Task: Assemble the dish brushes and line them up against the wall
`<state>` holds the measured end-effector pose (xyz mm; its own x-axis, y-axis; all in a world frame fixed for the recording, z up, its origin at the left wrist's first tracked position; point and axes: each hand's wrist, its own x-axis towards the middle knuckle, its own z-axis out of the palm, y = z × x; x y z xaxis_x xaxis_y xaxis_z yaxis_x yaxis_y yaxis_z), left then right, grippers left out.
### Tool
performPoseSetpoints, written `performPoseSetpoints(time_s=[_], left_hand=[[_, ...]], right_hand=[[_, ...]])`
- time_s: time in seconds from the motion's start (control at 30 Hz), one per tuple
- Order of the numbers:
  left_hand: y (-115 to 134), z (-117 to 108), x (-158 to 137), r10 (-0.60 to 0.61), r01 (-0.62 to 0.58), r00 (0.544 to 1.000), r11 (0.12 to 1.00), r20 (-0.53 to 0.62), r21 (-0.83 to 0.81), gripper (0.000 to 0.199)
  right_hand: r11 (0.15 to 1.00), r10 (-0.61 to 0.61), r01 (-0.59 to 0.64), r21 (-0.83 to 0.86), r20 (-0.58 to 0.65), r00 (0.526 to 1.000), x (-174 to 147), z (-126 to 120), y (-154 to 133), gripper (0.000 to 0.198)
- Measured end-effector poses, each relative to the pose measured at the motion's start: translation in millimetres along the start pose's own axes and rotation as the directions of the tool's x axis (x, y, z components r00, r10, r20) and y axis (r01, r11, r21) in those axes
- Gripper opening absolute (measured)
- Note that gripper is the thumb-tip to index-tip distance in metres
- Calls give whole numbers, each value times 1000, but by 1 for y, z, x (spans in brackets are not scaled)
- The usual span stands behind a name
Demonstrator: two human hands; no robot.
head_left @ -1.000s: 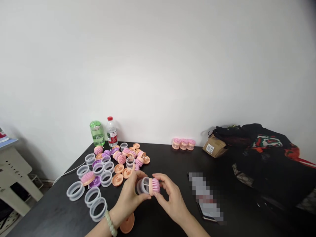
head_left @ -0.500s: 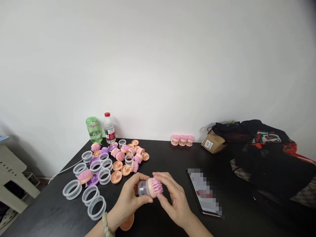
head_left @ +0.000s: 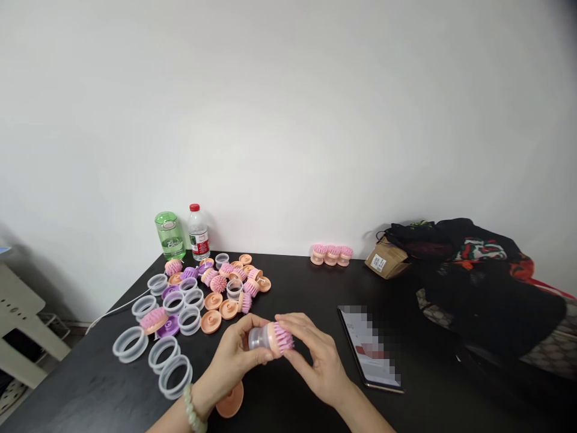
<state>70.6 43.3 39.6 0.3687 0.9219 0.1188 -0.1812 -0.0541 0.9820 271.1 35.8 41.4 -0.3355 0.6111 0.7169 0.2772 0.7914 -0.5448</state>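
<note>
Both hands hold one brush above the front of the black table. It lies sideways, with pink bristles to the right, a peach collar and a clear ring-shaped body on the left. My left hand is closed around the clear body, thumb below. My right hand grips the bristle end between thumb and fingers. A peach disc lies on the table, partly behind my left wrist. Left of my hands are several loose clear rings, peach discs, purple discs and pink bristle heads.
Three assembled pink brushes stand in a row by the wall. A phone lies right of my hands. Behind it are a brown paper box and dark cloth. A green bottle and a red-capped water bottle stand at the back left.
The brush and both hands have shifted very slightly left in view, as has the whole scene. The grip of both hands stays about the same.
</note>
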Motion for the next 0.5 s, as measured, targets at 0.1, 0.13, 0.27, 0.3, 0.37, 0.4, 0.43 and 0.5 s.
performPoseSetpoints(time_s=[0.1, 0.13, 0.27, 0.3, 0.37, 0.4, 0.43, 0.5], left_hand=[[2, 0, -1, -31, 32, 999, 999, 37, -43, 49], [2, 1, -1, -46, 48, 998, 997, 49, -58, 48], [-1, 3, 0, -154, 165, 984, 978, 92, -130, 48], [-2, 4, 0, -172, 184, 981, 972, 95, -144, 49], [-5, 5, -1, -186, 196, 980, 969, 76, -148, 49], [-6, 6, -1, -181, 186, 982, 974, 54, -129, 49], [-7, 6, -1, -166, 168, 986, 982, 29, -89, 49], [-7, 5, -1, -103, 104, 994, 994, -27, 44, 46]], right_hand=[[1000, -15, 14, 26, 28, 1000, 1, -2, 0, 40], [999, -27, 25, 36, 39, 999, 1, -3, 0, 40], [995, -86, 82, 54, 84, 993, 3, -5, -3, 43], [995, -93, 89, 48, 91, 991, 4, -5, -4, 44], [996, -85, 83, 20, 95, 992, 3, -4, -5, 44], [998, -66, 66, -1, 86, 994, 2, -2, -6, 44], [999, -34, 35, -23, 70, 997, 1, 0, -5, 42], [996, 77, -76, -56, 19, 997, -2, 6, -3, 36]])
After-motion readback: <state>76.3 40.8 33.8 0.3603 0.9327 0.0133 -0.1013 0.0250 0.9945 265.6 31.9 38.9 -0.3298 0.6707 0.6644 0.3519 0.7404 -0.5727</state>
